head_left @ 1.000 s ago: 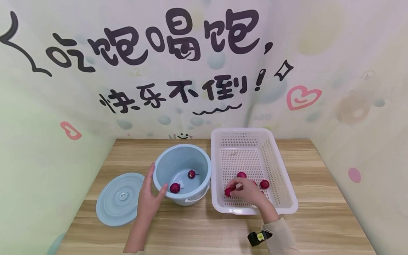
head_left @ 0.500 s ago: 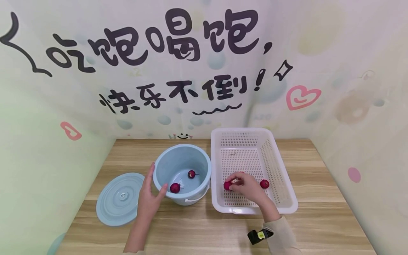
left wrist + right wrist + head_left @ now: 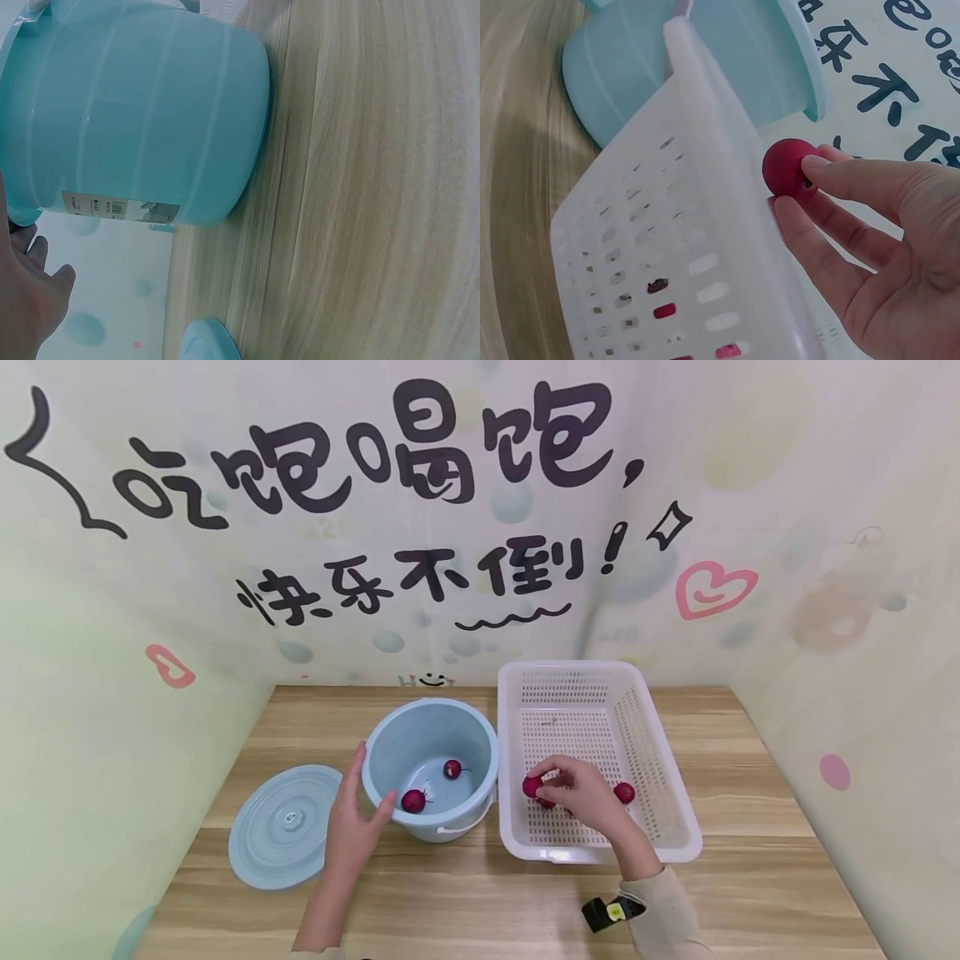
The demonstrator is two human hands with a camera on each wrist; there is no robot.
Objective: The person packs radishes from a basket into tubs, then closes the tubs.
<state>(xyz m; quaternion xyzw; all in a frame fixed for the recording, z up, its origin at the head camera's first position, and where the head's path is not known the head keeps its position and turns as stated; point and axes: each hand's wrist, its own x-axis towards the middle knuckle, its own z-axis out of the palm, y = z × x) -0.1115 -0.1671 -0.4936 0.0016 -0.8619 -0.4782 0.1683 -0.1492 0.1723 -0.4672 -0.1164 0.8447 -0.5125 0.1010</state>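
My right hand [image 3: 581, 793] pinches a small round red fruit [image 3: 787, 169] between thumb and fingers, over the left part of the white perforated basket [image 3: 678, 793]. In the right wrist view the fruit is beside the basket's rim. Below the hand, another red fruit [image 3: 547, 802] is partly hidden, and one more fruit [image 3: 624, 792] lies to its right. My left hand [image 3: 356, 827] rests against the left side of the light-blue bucket [image 3: 429, 835], thumb and fingers spread along the rim. Inside the bucket lie two red fruits, one nearer [image 3: 413, 801] and one farther back [image 3: 452, 769].
A round blue lid [image 3: 270, 852] lies on the wooden table [image 3: 480, 910], left of the bucket. Bucket and basket stand side by side. A printed wall [image 3: 360, 652] rises behind the table. A bit of stem [image 3: 550, 722] lies in the basket's far part.
My right hand has moved slightly left and up with the pinched fruit, away from the basket's near edge. Another fruit now shows beneath it. My left hand keeps its place at the bucket.
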